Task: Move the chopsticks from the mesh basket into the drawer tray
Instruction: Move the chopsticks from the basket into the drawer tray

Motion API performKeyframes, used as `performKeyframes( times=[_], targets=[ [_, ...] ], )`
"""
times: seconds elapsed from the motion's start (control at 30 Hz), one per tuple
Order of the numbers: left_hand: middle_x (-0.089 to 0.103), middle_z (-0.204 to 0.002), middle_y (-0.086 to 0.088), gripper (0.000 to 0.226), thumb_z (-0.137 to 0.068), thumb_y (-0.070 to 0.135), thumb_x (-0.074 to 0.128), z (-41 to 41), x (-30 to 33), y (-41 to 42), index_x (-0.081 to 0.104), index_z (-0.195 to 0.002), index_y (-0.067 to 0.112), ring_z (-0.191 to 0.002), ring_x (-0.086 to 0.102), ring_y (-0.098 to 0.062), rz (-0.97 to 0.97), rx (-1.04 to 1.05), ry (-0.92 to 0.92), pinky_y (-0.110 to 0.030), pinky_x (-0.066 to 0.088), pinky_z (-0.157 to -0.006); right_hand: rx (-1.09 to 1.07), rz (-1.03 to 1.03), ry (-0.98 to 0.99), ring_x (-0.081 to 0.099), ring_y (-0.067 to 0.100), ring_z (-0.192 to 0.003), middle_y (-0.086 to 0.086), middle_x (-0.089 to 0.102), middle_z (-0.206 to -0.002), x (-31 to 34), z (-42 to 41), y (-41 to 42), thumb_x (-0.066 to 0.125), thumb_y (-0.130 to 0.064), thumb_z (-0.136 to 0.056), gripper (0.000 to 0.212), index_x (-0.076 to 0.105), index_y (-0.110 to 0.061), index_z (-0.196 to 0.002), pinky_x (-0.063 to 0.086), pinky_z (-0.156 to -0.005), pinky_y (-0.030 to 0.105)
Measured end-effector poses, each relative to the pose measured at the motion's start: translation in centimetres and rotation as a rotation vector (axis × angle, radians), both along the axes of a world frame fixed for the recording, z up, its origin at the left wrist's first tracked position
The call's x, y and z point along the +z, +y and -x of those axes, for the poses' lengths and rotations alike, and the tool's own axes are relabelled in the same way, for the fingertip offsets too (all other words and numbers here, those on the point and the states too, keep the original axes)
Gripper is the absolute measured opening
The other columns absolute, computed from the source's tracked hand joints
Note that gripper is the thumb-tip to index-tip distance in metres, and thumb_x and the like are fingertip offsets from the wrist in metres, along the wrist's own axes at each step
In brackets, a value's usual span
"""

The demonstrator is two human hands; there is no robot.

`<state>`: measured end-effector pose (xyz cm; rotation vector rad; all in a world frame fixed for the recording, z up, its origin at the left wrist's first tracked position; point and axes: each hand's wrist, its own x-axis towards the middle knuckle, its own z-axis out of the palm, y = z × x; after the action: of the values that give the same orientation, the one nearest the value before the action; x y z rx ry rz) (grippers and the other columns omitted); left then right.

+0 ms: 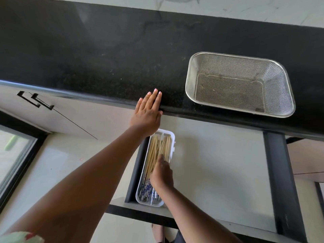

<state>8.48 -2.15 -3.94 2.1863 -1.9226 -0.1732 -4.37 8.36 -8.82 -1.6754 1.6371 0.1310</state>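
The metal mesh basket [240, 84] sits on the black counter at the right, with nothing inside it. Below the counter edge an open drawer holds a narrow white tray [172, 139] at its left side. Several wooden chopsticks [155, 155] with blue-patterned ends lie lengthwise in the tray. My right hand [162, 174] rests fingers-down on the chopsticks in the tray; whether it grips any I cannot tell. My left hand [148, 114] lies flat with fingers together on the front edge of the counter, above the tray, holding nothing.
The black counter [105, 55] runs across the view, with a pale marble wall behind it. The drawer floor [219, 163] is pale, with dark rails at right [284, 181]. Cabinet handles [36, 100] sit at left. A bare foot [157, 232] shows below the drawer front.
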Motion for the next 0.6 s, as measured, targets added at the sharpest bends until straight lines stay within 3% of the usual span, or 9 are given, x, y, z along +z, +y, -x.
performKeyframes(
  times=[0.13, 0.3, 0.6],
  targets=[
    [-0.001, -0.163, -0.001, 0.061, -0.1, 0.031, 0.026, 0.0, -0.2, -0.1, 0.0, -0.154, 0.019, -0.149, -0.008, -0.018, 0.003, -0.001, -0.002, -0.032, -0.013, -0.114, 0.1, 0.053, 0.055, 0.061, 0.029, -0.11, 0.018, 0.049, -0.137, 0.0, -0.2, -0.1, 0.041, 0.003, -0.095, 0.069, 0.008, -0.011, -0.154, 0.055, -0.087, 0.04],
    [-0.002, -0.163, -0.001, 0.061, -0.1, 0.033, 0.025, 0.0, -0.2, -0.1, 0.0, -0.154, 0.019, -0.149, -0.008, -0.018, -0.001, 0.003, -0.007, -0.033, -0.013, -0.115, 0.154, 0.074, 0.131, 0.066, 0.028, -0.096, 0.014, 0.064, -0.116, 0.3, 0.0, -1.1, 0.038, 0.003, -0.093, 0.068, 0.009, -0.011, -0.154, 0.057, -0.077, 0.038],
    [-0.001, -0.163, -0.002, 0.061, -0.101, 0.033, 0.026, 0.1, 0.0, -0.1, 0.0, -0.154, 0.019, -0.149, -0.007, -0.019, 0.003, 0.009, -0.008, -0.033, -0.013, -0.115, 0.157, 0.066, 0.113, 0.065, 0.027, -0.098, 0.014, 0.062, -0.115, 0.6, -0.1, -1.6, 0.036, 0.002, -0.095, 0.064, 0.013, -0.012, -0.153, 0.058, -0.08, 0.039]
  ],
)
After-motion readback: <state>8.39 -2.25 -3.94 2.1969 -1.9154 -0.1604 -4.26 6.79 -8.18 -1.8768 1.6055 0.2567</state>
